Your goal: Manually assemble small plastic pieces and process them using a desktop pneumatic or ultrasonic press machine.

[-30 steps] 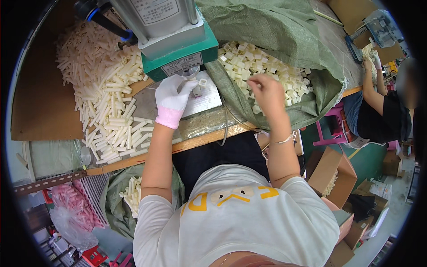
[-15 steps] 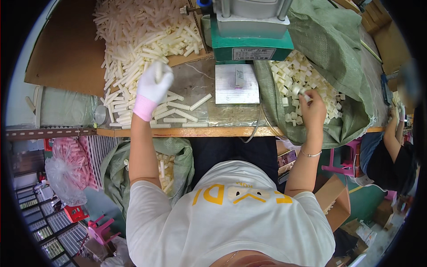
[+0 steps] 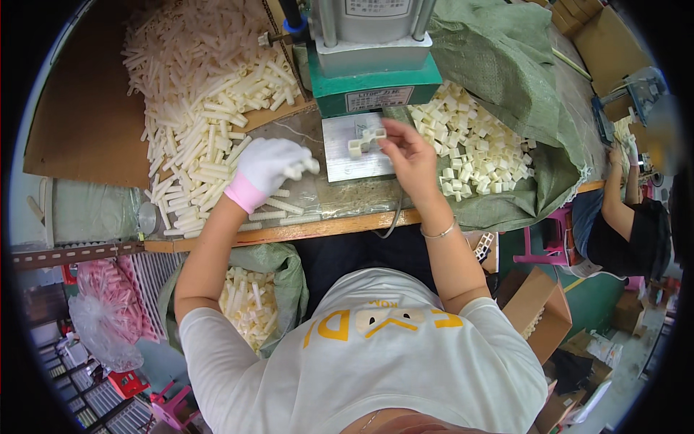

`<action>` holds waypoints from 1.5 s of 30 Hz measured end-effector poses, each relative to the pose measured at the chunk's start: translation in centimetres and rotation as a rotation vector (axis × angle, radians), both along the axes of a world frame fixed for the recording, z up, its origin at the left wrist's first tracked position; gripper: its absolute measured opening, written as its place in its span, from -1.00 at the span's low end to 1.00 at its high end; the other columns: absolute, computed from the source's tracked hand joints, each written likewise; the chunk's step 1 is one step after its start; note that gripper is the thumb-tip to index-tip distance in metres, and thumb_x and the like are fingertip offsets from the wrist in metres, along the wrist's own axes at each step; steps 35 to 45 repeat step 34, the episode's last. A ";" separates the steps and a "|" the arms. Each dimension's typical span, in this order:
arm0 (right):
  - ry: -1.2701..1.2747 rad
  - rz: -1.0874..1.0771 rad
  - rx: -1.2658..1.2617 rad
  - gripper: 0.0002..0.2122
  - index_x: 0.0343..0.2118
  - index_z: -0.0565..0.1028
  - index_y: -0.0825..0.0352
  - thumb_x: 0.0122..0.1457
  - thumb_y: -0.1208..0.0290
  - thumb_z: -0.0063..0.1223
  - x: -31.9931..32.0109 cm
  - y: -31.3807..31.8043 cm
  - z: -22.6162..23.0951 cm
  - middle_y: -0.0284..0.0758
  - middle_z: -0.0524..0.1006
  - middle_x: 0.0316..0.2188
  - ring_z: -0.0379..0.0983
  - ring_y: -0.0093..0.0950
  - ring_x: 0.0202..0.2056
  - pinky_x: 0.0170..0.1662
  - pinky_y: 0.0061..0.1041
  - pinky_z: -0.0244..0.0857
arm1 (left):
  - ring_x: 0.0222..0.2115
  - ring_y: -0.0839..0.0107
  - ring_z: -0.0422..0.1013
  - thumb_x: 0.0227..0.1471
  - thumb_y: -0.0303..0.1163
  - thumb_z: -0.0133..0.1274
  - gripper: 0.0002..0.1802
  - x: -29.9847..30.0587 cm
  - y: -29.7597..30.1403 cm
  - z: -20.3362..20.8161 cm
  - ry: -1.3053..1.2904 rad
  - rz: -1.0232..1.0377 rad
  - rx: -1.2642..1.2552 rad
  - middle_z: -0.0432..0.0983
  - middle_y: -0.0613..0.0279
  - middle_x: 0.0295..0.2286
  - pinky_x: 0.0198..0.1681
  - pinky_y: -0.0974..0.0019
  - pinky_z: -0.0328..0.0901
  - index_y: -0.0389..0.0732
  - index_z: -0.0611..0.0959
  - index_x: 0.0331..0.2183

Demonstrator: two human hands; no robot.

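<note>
My left hand, in a white glove with a pink cuff, is closed beside the metal plate. Cream plastic tube shows at its fingertips, partly hidden and blurred. Over that plate, under the green and silver press, my bare right hand pinches a small cream plastic fitting with hollow square ends. Loose cream tubes lie heaped in a cardboard box and spill onto the bench left of my gloved hand. Right of the press, cream square fittings fill a green woven sack.
The wooden bench edge runs in front of me, with a cable hanging over it. Below stands another green sack of cream pieces. An open carton is at my lower right. A co-worker sits at far right.
My right hand has moved left from the sack of fittings to the plate, carrying a fitting. My left hand has come right and nearer from the tube heap. The view has shifted slightly.
</note>
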State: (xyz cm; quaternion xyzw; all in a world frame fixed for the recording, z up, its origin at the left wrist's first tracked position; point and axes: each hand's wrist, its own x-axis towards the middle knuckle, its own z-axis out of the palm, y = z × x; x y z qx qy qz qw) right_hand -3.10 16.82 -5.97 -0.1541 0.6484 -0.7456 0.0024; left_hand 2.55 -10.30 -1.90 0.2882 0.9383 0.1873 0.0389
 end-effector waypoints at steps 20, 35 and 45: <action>0.450 -0.140 0.455 -0.82 -0.31 0.52 0.42 -0.02 0.67 0.17 -0.5 -0.2 0.2 -0.21 0.55 -0.34 0.56 -0.41 -0.37 -0.34 -0.55 0.48 | -0.50 0.23 0.50 -0.02 -0.16 0.13 -0.70 -2.7 11.0 1.2 0.203 0.649 0.643 0.56 0.13 -0.57 -0.39 0.28 0.34 -0.22 0.69 -0.40; 0.305 -0.064 0.455 -0.74 -0.20 0.53 0.38 -0.02 0.62 0.19 -0.6 1.9 1.9 -0.23 0.57 -0.29 0.57 -0.44 -0.35 -0.32 -0.55 0.48 | -0.38 0.18 0.52 -0.06 -0.22 0.18 -0.73 -2.9 10.9 -0.3 0.219 0.635 0.769 0.60 0.10 -0.40 -0.24 0.21 0.37 -0.17 0.69 -0.32; 0.305 -0.064 0.455 -0.74 -0.20 0.53 0.38 -0.02 0.62 0.19 -0.6 1.9 1.9 -0.23 0.57 -0.29 0.57 -0.44 -0.35 -0.32 -0.55 0.48 | -0.38 0.18 0.52 -0.06 -0.22 0.18 -0.73 -2.9 10.9 -0.3 0.219 0.635 0.769 0.60 0.10 -0.40 -0.24 0.21 0.37 -0.17 0.69 -0.32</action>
